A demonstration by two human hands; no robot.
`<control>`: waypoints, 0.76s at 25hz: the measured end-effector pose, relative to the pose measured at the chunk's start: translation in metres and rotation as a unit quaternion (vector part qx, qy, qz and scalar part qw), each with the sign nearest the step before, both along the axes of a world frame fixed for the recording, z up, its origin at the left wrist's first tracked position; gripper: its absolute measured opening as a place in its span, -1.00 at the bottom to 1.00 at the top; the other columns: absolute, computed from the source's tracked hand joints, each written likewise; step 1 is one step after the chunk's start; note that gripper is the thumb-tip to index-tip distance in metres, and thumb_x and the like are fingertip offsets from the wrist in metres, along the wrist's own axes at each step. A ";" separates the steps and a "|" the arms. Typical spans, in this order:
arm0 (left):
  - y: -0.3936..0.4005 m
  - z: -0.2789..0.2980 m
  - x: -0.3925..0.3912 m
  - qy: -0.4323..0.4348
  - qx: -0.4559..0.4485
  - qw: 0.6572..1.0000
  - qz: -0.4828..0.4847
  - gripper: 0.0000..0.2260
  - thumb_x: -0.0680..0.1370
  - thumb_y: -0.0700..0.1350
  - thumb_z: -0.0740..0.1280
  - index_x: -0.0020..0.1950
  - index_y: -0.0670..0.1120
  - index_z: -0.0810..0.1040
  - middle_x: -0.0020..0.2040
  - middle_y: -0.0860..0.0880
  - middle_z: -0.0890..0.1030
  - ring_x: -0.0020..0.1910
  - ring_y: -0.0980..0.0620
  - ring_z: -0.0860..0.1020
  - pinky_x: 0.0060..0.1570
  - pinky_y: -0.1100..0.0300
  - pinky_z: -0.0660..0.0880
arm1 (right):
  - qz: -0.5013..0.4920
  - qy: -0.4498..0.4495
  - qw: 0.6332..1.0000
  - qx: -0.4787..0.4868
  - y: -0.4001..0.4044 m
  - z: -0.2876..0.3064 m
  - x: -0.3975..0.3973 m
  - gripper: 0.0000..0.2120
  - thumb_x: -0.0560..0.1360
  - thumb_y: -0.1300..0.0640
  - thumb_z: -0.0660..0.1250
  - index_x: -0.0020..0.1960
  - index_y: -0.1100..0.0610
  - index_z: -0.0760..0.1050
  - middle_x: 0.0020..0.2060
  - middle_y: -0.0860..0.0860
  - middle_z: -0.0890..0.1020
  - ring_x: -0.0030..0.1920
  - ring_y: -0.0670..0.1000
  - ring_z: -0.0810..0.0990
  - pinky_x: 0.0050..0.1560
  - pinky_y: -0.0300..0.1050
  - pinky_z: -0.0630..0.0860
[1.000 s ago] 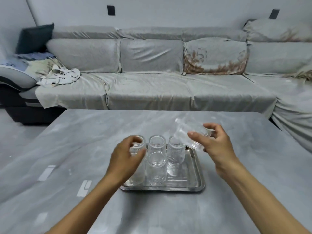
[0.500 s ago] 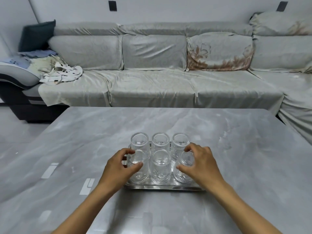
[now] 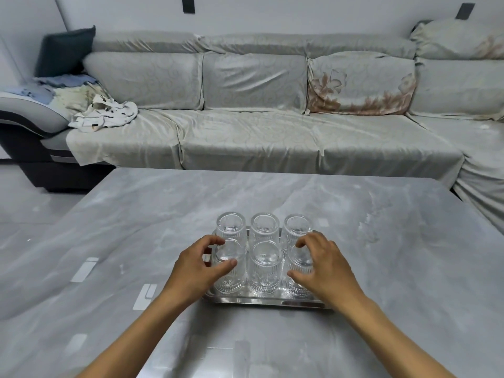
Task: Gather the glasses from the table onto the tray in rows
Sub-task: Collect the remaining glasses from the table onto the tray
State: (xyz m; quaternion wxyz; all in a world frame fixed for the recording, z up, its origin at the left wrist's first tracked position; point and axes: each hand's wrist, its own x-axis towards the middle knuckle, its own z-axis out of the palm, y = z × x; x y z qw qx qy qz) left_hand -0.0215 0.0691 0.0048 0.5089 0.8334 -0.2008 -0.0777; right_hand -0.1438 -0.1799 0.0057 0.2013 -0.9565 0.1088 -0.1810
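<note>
On the grey table (image 3: 381,241), the steel tray (image 3: 268,302) holds six glasses in two rows of three. Your left hand (image 3: 196,268) curls around the near glass at 9 o'clock (image 3: 227,271), your right hand (image 3: 326,268) around the one at 3 o'clock (image 3: 297,274). Nudge both gently inward, keeping them upright, then let go.

Left hand (image 3: 197,268) and right hand (image 3: 324,264) reach forward side by side (fingers curled, thumbs inward)
</note>
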 end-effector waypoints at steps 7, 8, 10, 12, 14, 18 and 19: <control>0.000 -0.001 0.003 -0.008 -0.022 1.000 -0.002 -0.62 0.30 0.05 0.60 0.05 0.14 0.56 0.07 0.13 0.62 0.06 0.16 0.59 0.00 0.05 0.63 | 0.016 0.021 0.998 0.056 -0.010 0.008 -0.004 -0.31 0.23 -0.11 0.52 0.29 -0.07 0.36 0.27 -0.13 0.49 0.20 -0.09 0.52 0.02 -0.26 0.40; 0.000 -0.002 0.003 -0.007 -0.023 1.000 -0.001 -0.61 0.30 0.05 0.60 0.05 0.15 0.56 0.07 0.14 0.62 0.06 0.18 0.59 0.00 0.06 0.63 | 0.015 0.021 0.998 0.057 -0.011 0.008 -0.005 -0.30 0.23 -0.12 0.52 0.30 -0.07 0.35 0.28 -0.13 0.48 0.20 -0.10 0.52 0.03 -0.27 0.40; 0.001 -0.003 0.004 -0.004 -0.024 1.000 0.000 -0.61 0.30 0.06 0.60 0.06 0.15 0.56 0.07 0.16 0.62 0.05 0.15 0.60 -0.01 0.07 0.63 | 0.012 0.016 0.998 0.052 -0.009 0.007 -0.006 -0.30 0.24 -0.13 0.52 0.31 -0.07 0.34 0.29 -0.13 0.49 0.20 -0.10 0.52 0.03 -0.25 0.42; 0.001 -0.004 0.004 -0.002 -0.027 1.000 0.002 -0.61 0.30 0.06 0.60 0.06 0.15 0.55 0.07 0.16 0.62 0.04 0.11 0.62 -0.02 0.07 0.63 | 0.010 0.007 0.999 0.050 -0.007 0.005 -0.006 -0.30 0.25 -0.13 0.52 0.31 -0.07 0.35 0.28 -0.12 0.50 0.21 -0.08 0.52 0.05 -0.21 0.44; 0.001 -0.005 0.005 -0.006 -0.029 1.000 0.002 -0.61 0.31 0.04 0.60 0.06 0.14 0.55 0.07 0.15 0.62 0.06 0.13 0.60 -0.02 0.11 0.63 | 0.007 0.001 0.999 0.051 -0.007 0.003 -0.005 -0.30 0.25 -0.13 0.52 0.32 -0.06 0.35 0.28 -0.12 0.50 0.22 -0.06 0.52 0.08 -0.17 0.46; 0.000 0.000 0.004 -0.013 -0.024 1.000 -0.008 -0.58 0.32 0.01 0.60 0.11 0.10 0.54 0.08 0.15 0.61 0.08 0.19 0.57 -0.04 0.20 0.59 | 0.009 0.006 0.999 0.043 -0.006 0.002 -0.006 -0.28 0.24 -0.16 0.51 0.33 -0.08 0.32 0.29 -0.13 0.48 0.22 -0.08 0.52 0.06 -0.19 0.47; 0.000 -0.001 0.003 -0.006 -0.028 0.999 -0.014 -0.56 0.33 0.01 0.59 0.13 0.09 0.53 0.09 0.16 0.60 0.08 0.19 0.57 -0.03 0.20 0.58 | 0.015 0.014 0.998 0.054 -0.007 0.001 -0.006 -0.27 0.23 -0.21 0.50 0.33 -0.11 0.32 0.28 -0.15 0.48 0.22 -0.11 0.51 0.05 -0.22 0.45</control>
